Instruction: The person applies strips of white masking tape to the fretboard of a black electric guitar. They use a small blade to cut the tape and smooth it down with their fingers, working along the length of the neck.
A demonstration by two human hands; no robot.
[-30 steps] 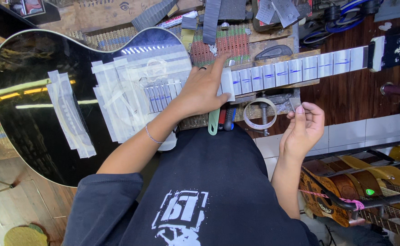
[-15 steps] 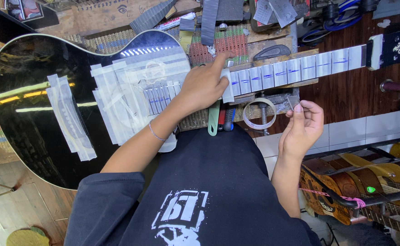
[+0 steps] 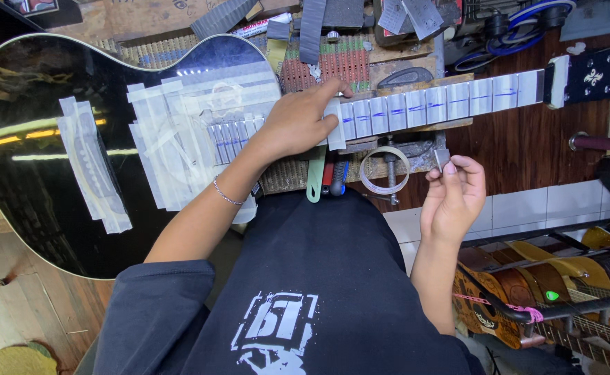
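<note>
A glossy black acoustic guitar [image 3: 34, 173] lies across the workbench, its body covered with strips of pale masking tape [image 3: 180, 139]. Its neck [image 3: 444, 101] runs to the right, wrapped in white tape pieces with blue marks, ending at a black headstock [image 3: 593, 75]. My left hand [image 3: 301, 121] rests on the neck where it meets the body, fingers pressing a tape piece. My right hand [image 3: 454, 191] hovers below the neck, pinching a small grey piece [image 3: 441, 157] between thumb and fingers.
A roll of tape [image 3: 384, 170] lies on the bench edge beside a green-handled tool [image 3: 314, 182] and red and blue handles. Sanding blocks, scraps and cables crowd the bench's far side. Other guitars [image 3: 527, 292] stand in a rack at lower right.
My right hand has shifted slightly while working the small grey piece in its fingertips. My left hand stays on the neck.
</note>
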